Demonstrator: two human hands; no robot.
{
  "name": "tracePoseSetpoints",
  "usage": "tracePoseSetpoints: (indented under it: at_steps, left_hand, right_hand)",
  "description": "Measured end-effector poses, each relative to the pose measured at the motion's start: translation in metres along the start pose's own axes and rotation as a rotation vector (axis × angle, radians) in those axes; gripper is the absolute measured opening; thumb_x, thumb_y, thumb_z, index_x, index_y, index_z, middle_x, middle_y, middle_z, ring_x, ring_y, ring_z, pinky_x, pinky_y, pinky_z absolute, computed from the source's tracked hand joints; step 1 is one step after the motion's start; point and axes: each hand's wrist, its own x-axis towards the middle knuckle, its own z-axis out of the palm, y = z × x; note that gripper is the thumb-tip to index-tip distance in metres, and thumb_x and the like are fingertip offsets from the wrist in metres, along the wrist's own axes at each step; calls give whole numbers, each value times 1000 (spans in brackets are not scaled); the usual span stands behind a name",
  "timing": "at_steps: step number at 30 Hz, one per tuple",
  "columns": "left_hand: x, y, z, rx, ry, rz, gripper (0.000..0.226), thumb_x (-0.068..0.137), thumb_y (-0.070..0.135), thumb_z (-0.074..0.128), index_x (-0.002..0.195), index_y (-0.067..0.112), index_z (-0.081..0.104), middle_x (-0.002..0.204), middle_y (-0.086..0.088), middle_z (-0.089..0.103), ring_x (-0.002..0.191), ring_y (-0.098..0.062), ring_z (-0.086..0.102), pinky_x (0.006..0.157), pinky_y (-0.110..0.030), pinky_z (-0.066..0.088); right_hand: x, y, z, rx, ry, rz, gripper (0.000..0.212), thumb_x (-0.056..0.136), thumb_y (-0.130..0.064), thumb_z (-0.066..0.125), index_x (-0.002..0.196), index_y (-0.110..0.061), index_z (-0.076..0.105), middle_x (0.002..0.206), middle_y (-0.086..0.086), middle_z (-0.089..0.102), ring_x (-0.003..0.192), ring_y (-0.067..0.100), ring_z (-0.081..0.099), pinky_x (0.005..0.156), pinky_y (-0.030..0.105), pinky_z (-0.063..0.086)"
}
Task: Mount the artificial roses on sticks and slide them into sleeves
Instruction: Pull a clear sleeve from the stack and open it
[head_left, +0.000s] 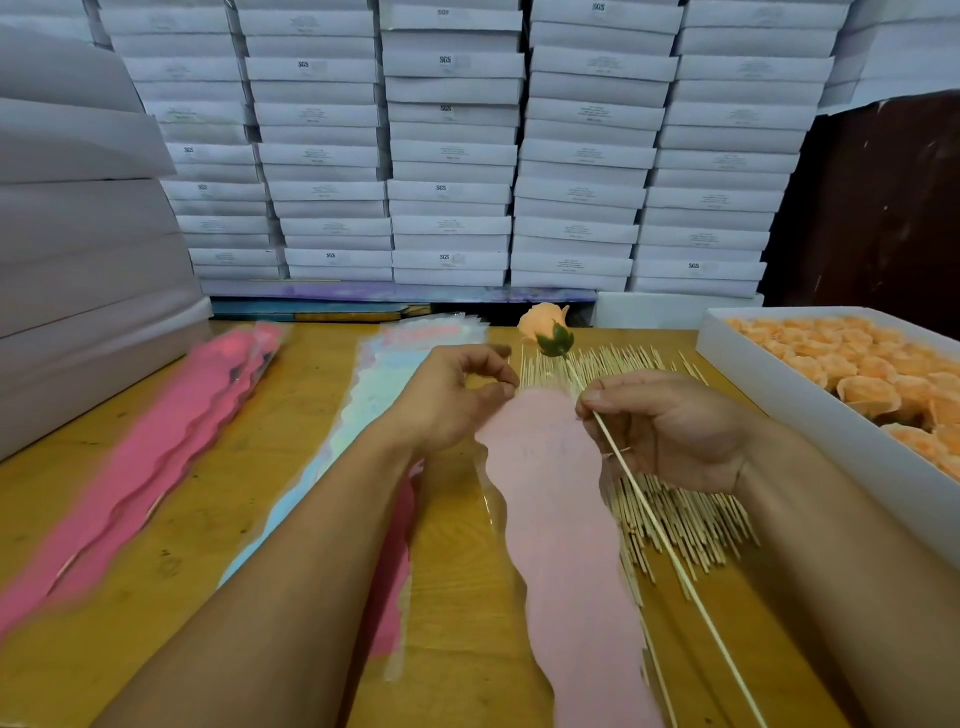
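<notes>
Here, right grip (670, 431) pinches the peach rose's (545, 327) stick (654, 514); left grip (457, 395) pinches pink sleeve (561, 545).

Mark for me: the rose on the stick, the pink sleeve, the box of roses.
rose (545, 328), head view, on the orange petals above the green base.
pink sleeve (561, 525), head view, on its middle stretch.
box of roses (810, 400), head view, on the white near wall.
</notes>
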Motion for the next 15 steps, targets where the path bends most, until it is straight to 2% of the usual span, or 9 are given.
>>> tracePoseSetpoints:
  at_steps: [1,2,5,6,8,10,11,13,15]
  left_hand:
    - [1,1,0,11,54,19,13,88,11,73,81,22,75,119,11,66,109,-8,59,91,-30,48]
    - [1,1,-2,-5,93,32,15,87,10,74,78,22,76,118,10,66,109,-10,60,90,-29,49]
    - [-2,3,-5,-98,78,36,18,88,6,71,80,22,75,96,-4,72,79,-9,63,69,-19,51]
    - [-3,3,-6,-103,43,43,18,90,5,69,81,20,74,93,-6,72,75,-8,61,68,-18,50]
    - [-5,2,-7,-104,-26,42,19,93,4,65,83,19,70,91,-12,72,75,-12,60,69,-23,50]
    - [-6,2,-7,-111,-95,13,19,96,6,61,84,19,66,88,-28,64,71,-25,52,66,-34,45]
    - [-6,2,-8,-114,-123,-1,18,97,7,60,85,18,64,84,-32,58,68,-25,48,64,-35,42]
    - [-6,2,-8,-119,-144,-9,19,96,5,58,84,18,63,78,-24,55,65,-21,46,60,-30,41]
    - [-6,4,-6,-154,-137,4,20,91,4,58,80,19,64,76,-6,61,62,-14,51,57,-25,42]
  right_hand:
    - [0,0,0,-7,-9,7,13,82,-15,66,73,-7,73,67,9,63,54,14,61,45,28,53]
    - [0,0,-1,-18,-23,17,14,82,-15,66,73,-8,74,67,10,63,55,15,61,47,31,55]
    - [0,1,-2,-69,-58,50,14,84,-18,65,76,-8,72,71,10,62,56,19,61,54,39,59]
    - [-1,1,-2,-93,-65,62,15,85,-20,65,77,-9,71,72,11,62,57,21,62,55,39,59]
    - [-4,-3,-4,-131,-68,106,14,86,-22,65,79,-11,70,77,15,66,59,26,67,51,35,59]
    - [-8,-8,-10,-158,-23,165,14,86,-25,64,83,-11,66,86,24,71,64,34,72,43,31,55]
    - [-11,-11,-14,-165,18,186,15,89,-25,62,88,-11,62,91,28,72,66,36,73,40,29,53]
    - [-11,-20,-22,-141,119,178,15,98,-23,56,96,-9,55,95,31,73,64,33,73,37,26,51]
    - [-3,-29,-27,-102,249,115,14,103,-23,53,100,-9,56,79,22,74,53,22,69,37,23,49]
